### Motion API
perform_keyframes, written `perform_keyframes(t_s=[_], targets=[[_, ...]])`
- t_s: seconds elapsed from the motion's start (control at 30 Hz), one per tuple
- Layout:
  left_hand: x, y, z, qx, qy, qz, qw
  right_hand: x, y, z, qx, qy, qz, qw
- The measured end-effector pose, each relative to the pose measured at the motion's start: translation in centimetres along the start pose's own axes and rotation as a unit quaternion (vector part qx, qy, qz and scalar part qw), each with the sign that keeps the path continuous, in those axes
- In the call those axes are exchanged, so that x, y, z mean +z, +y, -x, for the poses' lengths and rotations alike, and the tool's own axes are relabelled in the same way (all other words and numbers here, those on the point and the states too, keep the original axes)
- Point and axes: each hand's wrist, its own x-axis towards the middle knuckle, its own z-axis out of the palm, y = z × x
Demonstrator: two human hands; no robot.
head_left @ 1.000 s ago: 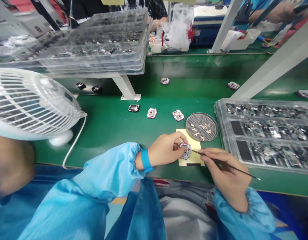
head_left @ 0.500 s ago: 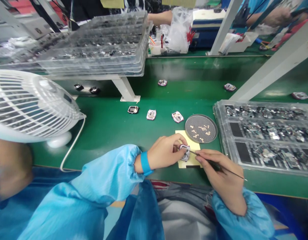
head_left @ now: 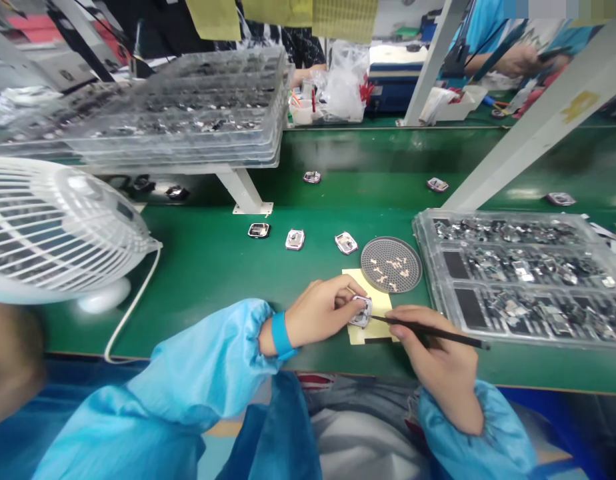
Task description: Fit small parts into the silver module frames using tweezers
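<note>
My left hand [head_left: 322,308] pinches a small square watch case [head_left: 361,311] and holds it over a yellow pad [head_left: 381,301] on the green bench. My right hand [head_left: 435,360] grips thin black tweezers [head_left: 433,333], whose tip touches the case from the right. Just beyond the pad lies a round perforated grey dish [head_left: 391,265] with several tiny pale parts on it. Both my arms wear blue sleeves, and a blue band circles my left wrist.
Three more watch cases [head_left: 295,239] lie in a row on the green mat [head_left: 213,267]; others sit farther back. A clear tray of parts [head_left: 518,273] stands at right, stacked trays [head_left: 188,107] on a raised shelf at back left, a white fan [head_left: 53,227] at left. Other people work beyond the bench.
The view has shifted down and left a little. The tweezers have tilted flatter, with the tip still at the case. My left hand keeps its hold.
</note>
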Motion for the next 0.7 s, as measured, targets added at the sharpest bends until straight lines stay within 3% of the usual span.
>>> perform_keyframes(t_s=[0.43, 0.6, 0.7], targets=[[-0.28, -0.15, -0.01, -0.001, -0.008, 0.023, 1.0, -0.04, 0.43, -0.11, 0.026, -0.032, 0.018, 0.999], [-0.29, -0.54, -0.38, -0.024, -0.005, 0.104, 0.994, 0.02, 0.39, -0.07, 0.076, -0.048, -0.093, 0.992], [-0.36, -0.35, -0.69, -0.034, 0.011, 0.161, 0.986, -0.01, -0.32, 0.28, 0.079, -0.087, -0.185, 0.976]])
